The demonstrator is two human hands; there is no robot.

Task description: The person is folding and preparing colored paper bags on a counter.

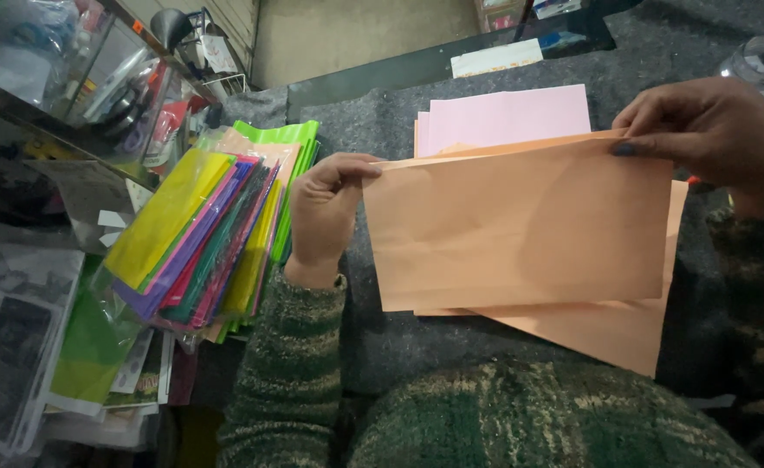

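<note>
Farthest left of the orange paper sheet [521, 225] lies one bundle of coloured sheets in clear wrap [200, 234], fanned so that yellow, purple, pink, dark green and bright green edges show; the exact number of sheets in it cannot be told. It rests on the left edge of the grey felt-covered table [365, 130], over more packets in plastic sleeves that hang lower down.

Just beside the sheet's left edge is the left hand [323, 217], one of two hands in view. Its fingers are curled and closed on the upper left corner of the sheet, thumb on top.

The orange sheet is held up above the table, roughly level, spanning the gap between both hands. A second orange sheet [616, 334] lies under it, tilted, its corner showing below and to the right. Behind the held sheet, farther up the table, one stack of pale pink paper [508, 117] lies flat, with an orange edge at its left side.

At the sheet's upper right corner the right hand [715, 134] pinches the top edge, fingers closed on the paper, a dark-painted nail showing
</note>
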